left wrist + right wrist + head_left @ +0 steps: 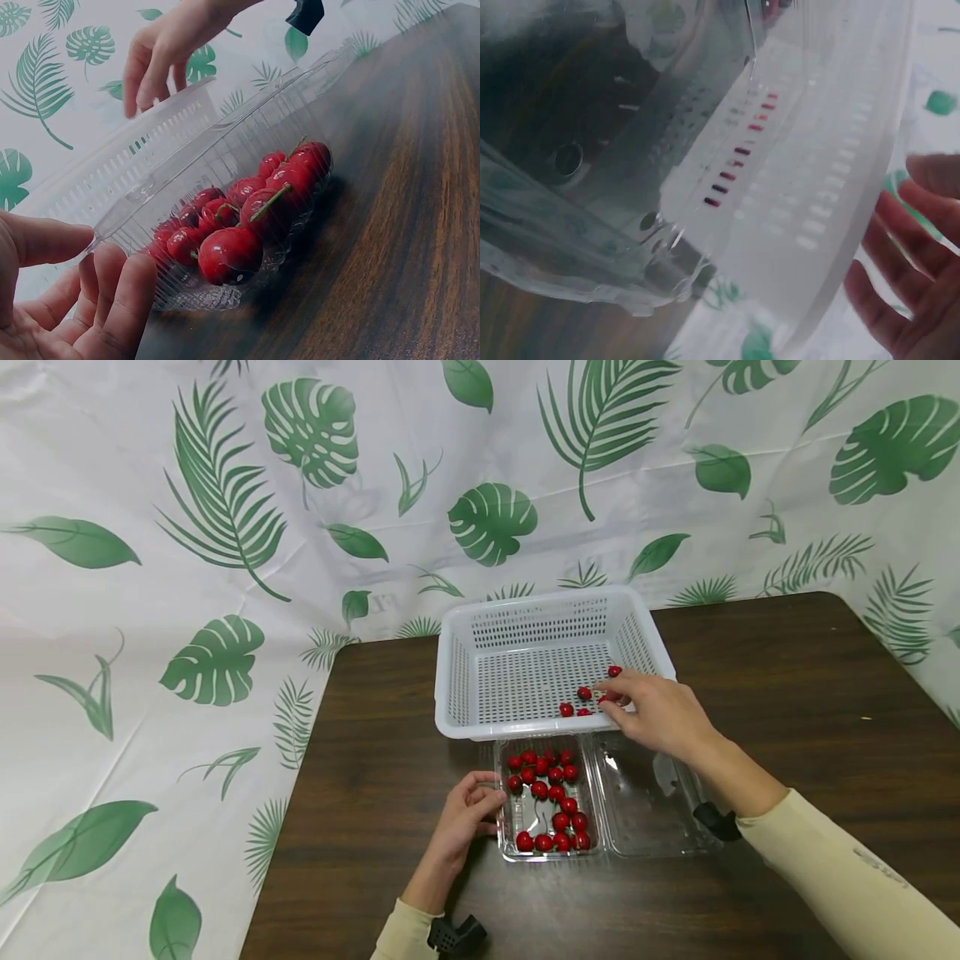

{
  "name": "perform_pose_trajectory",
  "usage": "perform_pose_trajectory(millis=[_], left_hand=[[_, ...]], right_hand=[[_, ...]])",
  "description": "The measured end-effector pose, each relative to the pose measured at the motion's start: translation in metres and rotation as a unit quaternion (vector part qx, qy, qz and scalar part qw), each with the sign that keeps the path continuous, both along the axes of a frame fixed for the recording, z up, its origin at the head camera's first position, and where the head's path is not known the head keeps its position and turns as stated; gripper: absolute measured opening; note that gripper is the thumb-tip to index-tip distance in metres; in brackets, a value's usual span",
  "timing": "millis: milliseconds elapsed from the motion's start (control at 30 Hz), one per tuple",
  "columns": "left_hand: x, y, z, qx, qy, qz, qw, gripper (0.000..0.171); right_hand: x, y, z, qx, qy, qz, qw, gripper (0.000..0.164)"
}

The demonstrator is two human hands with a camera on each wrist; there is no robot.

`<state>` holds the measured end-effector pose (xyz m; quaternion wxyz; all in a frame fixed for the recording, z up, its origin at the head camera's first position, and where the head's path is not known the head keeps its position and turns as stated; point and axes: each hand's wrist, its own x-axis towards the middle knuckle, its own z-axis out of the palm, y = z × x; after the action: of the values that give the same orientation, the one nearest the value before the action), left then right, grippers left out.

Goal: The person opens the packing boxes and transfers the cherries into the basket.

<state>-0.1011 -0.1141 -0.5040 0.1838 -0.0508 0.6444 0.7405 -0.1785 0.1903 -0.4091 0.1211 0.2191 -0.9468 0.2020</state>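
Note:
My left hand [472, 810] pinches the left rim of a clear plastic clamshell box [217, 142], thumb on the edge and fingers against the wall. Red cherries [555, 793], some with green stems, lie in this box. My right hand [660, 710] reaches over the front right part of a white perforated basket [536, 610], fingers down inside it. A few loose cherries [584, 693] lie near its fingertips, and one bit of red shows between thumb and fingers. In the right wrist view, the right fingers [885, 232] are spread behind the basket rim, with no cherry visible among them.
The box's clear lid [645, 802] lies folded open to the right, under my right forearm. The basket stands directly behind the box on a dark wooden table [787, 693]. A white leaf-patterned cloth [405, 527] hangs behind the table and down its left side.

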Motion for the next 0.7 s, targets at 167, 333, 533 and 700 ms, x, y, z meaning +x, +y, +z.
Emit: perform_pose_trajectory(millis=[167, 333, 533, 700], left_hand=[[-0.001, 0.0, 0.0, 0.002, 0.001, -0.001, 1.0, 0.041], [-0.001, 0.0, 0.001, 0.002, 0.003, 0.002, 1.0, 0.041], [0.0, 0.0, 0.001, 0.005, 0.005, 0.001, 1.0, 0.041], [0.0, 0.0, -0.001, 0.005, 0.005, 0.0, 1.0, 0.041]], right_hand=[[0.01, -0.016, 0.004, -0.014, 0.097, 0.06, 0.993, 0.027], [0.025, -0.039, -0.003, 0.021, 0.103, 0.188, 0.977, 0.026], [0.042, -0.065, -0.024, 0.137, 0.044, 0.272, 0.951, 0.022], [0.049, -0.077, -0.038, 0.223, 0.02, 0.272, 0.936, 0.03]])
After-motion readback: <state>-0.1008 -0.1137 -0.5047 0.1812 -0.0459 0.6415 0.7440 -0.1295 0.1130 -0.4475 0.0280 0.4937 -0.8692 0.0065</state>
